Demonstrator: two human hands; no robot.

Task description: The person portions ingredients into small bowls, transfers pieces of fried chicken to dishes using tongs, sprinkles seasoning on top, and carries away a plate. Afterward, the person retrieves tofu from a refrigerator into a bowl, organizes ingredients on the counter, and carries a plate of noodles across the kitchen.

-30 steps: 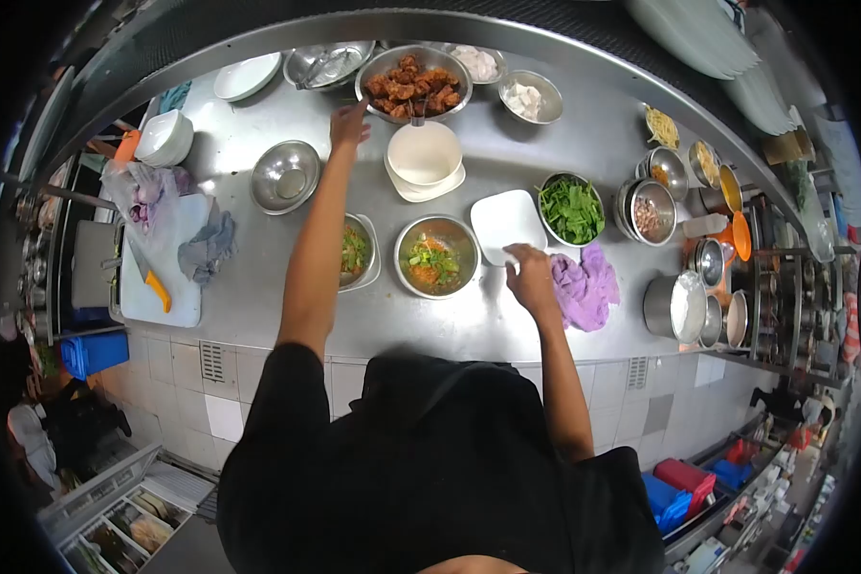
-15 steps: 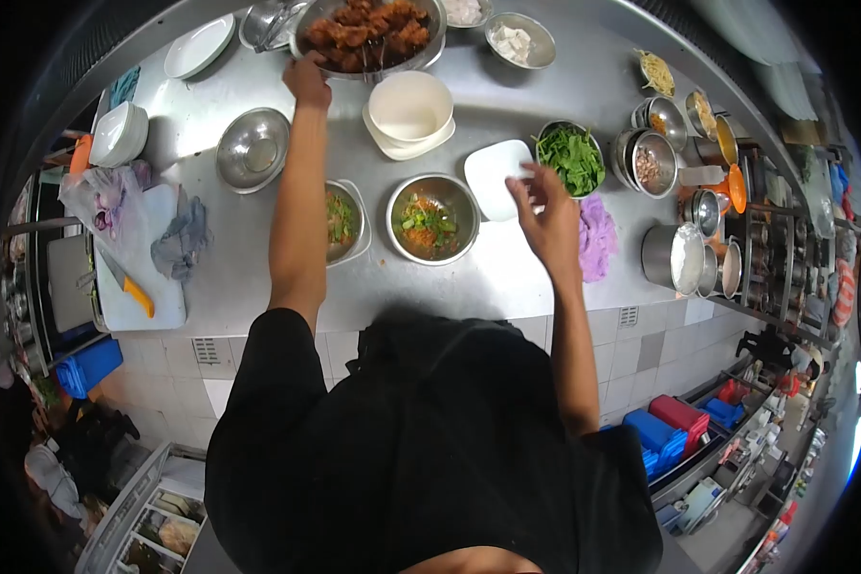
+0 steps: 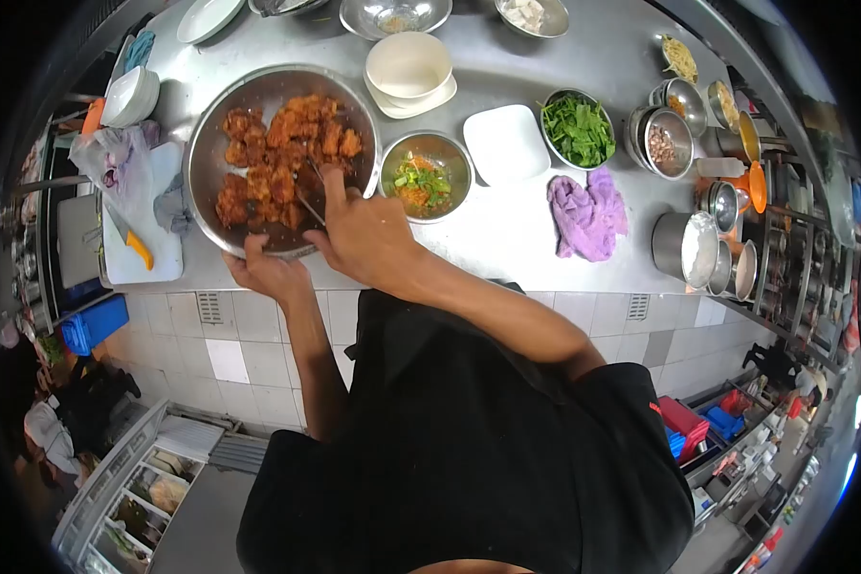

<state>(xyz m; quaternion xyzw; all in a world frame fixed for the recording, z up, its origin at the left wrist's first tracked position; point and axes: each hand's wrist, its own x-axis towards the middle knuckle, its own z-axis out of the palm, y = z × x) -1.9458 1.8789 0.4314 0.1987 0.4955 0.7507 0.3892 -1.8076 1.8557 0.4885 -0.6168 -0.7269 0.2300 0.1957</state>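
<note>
A large metal bowl [image 3: 204, 177] filled with browned, red-orange fried pieces [image 3: 292, 143] sits close in front of me on the left. My left hand [image 3: 270, 273] grips its near rim. My right hand [image 3: 373, 230] reaches over the bowl's right side, closed around metal tongs [image 3: 310, 207] whose two arms point into the pieces. Just right of it stands a smaller metal bowl [image 3: 461, 172] with chopped green and orange vegetables. Farther right lies a white square plate [image 3: 507, 143].
Behind the bowls stands a cream bowl [image 3: 409, 69]. To the right are a bowl of green leaves [image 3: 577, 130], a purple cloth [image 3: 588, 218], stacked metal bowls [image 3: 668, 143] and a pot [image 3: 674, 244]. A yellow-handled knife [image 3: 138, 251] lies on the white cutting board [image 3: 158, 258] at left.
The large bowl has come from the far side to near me on the left. My right hand has left the white plate and holds tongs; my left hand has moved down with the bowl.
</note>
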